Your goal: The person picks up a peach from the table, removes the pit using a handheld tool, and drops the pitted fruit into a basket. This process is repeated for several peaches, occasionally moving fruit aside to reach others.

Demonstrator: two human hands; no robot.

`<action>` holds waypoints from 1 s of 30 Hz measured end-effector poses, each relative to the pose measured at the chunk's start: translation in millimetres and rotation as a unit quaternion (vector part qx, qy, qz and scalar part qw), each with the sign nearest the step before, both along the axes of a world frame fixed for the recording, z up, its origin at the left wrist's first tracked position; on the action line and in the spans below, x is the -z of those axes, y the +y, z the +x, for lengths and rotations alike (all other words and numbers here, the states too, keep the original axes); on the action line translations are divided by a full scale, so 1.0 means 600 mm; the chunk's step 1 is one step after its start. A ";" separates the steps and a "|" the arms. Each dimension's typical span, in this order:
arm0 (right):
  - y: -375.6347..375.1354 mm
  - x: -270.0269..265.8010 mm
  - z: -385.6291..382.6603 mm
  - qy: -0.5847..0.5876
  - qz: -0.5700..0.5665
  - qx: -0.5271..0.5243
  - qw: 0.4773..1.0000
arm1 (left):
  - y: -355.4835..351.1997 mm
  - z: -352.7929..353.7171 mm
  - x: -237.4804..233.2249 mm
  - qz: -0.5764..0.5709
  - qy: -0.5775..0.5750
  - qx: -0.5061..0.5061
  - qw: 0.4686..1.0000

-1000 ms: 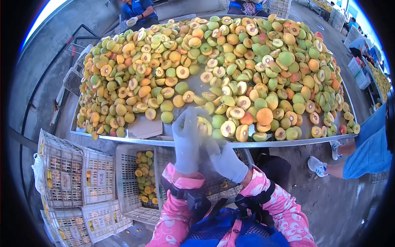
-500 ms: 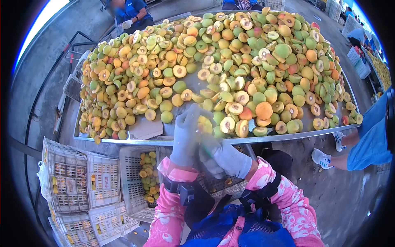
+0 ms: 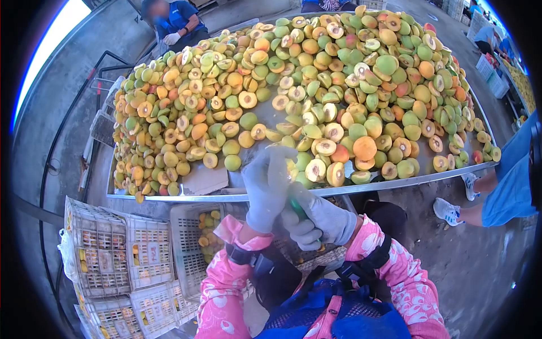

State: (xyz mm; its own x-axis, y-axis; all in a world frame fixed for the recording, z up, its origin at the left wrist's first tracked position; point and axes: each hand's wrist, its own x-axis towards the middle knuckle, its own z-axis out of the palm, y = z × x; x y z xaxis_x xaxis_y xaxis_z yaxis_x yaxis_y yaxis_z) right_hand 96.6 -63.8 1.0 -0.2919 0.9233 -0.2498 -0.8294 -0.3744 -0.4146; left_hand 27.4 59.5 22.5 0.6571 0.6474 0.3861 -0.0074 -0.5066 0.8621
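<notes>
My left hand (image 3: 264, 186), in a grey-white glove, is closed around a yellow peach (image 3: 291, 168) at the table's near edge. Most of that fruit is hidden by the fingers and blurred. Just right of and below it, my gloved right hand (image 3: 323, 219) is wrapped around a green-handled tool (image 3: 297, 208), whose working end I cannot make out. Both hands are close together, in front of a large heap of peaches (image 3: 339, 133). Many are cut in halves with brown pits or hollows showing; their skins are green, yellow and orange.
The heap lies on a metal-rimmed table (image 3: 384, 185). A crate (image 3: 189, 248) with fruit stands below, beside stacked white crates (image 3: 101, 254). A person in blue (image 3: 183, 22) sits across the table; another person's legs (image 3: 480, 203) are at the right.
The view has shifted slightly. My left fingers now cover more of the peach, and my right hand has turned so the green handle shows more. The person across has lowered a gloved hand slightly.
</notes>
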 end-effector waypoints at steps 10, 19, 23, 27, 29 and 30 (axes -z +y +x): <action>-0.003 0.010 -0.004 -0.162 -0.027 0.044 0.985 | 0.005 0.002 0.016 -0.269 0.025 0.032 0.962; -0.002 -0.007 -0.020 -0.259 -0.026 0.118 0.958 | 0.020 0.005 0.015 -0.071 0.031 0.126 0.989; -0.013 0.002 0.000 -0.095 0.010 0.029 0.995 | 0.006 0.008 0.012 0.086 0.036 0.034 0.995; -0.011 0.015 0.001 0.084 0.070 -0.022 0.994 | 0.028 0.022 0.010 0.050 -0.017 0.147 0.988; -0.001 0.025 0.001 0.079 0.076 -0.007 0.994 | 0.036 0.028 0.011 0.066 -0.043 0.199 0.977; 0.004 0.026 0.001 0.074 0.080 0.009 0.994 | 0.034 0.031 0.015 0.054 -0.065 0.193 0.978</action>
